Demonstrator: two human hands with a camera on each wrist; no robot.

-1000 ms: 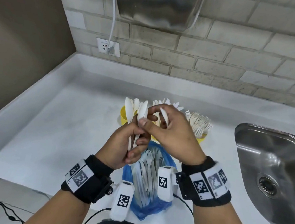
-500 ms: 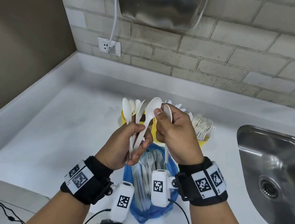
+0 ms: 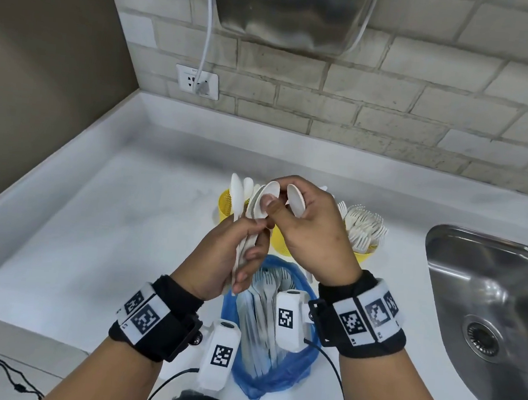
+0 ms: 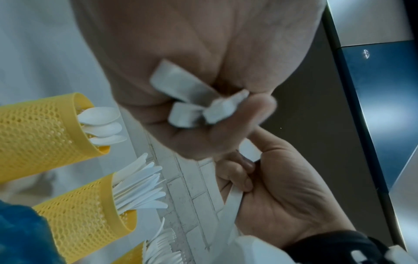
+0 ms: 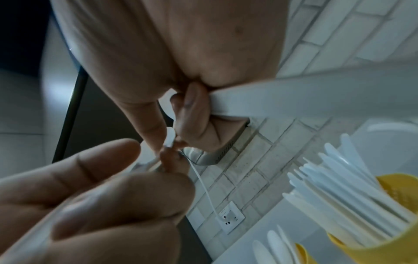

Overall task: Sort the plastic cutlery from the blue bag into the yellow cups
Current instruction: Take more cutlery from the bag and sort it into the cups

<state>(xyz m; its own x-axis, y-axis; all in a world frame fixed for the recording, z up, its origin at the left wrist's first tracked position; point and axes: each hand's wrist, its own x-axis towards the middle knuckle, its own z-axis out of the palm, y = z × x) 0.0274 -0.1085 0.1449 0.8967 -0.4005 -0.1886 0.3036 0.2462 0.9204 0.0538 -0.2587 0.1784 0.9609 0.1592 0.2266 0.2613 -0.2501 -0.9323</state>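
My left hand (image 3: 248,256) grips a bunch of white plastic spoons (image 3: 257,204) by the handles, bowls up; the handle ends (image 4: 181,89) stick out of the fist in the left wrist view. My right hand (image 3: 282,209) holds one more white spoon (image 3: 296,199), whose handle (image 5: 316,96) crosses the right wrist view, and its thumb rests on the bunch's front bowl. Both hands hover above the open blue bag (image 3: 275,379) of cutlery. Behind them stand the yellow cups: spoons at left (image 3: 225,207), knives in the middle (image 4: 79,214), forks at right (image 3: 363,258).
A steel sink (image 3: 485,315) is sunk into the white counter (image 3: 111,218) at the right. A brick wall with a socket (image 3: 198,82) and a metal dispenser (image 3: 291,14) rises behind. The counter's front edge runs just under my wrists.
My right hand has closed in on the left hand's bunch, and its thumb now lies on the front spoon's bowl. The spoon that stood tall in the left hand sits lower.
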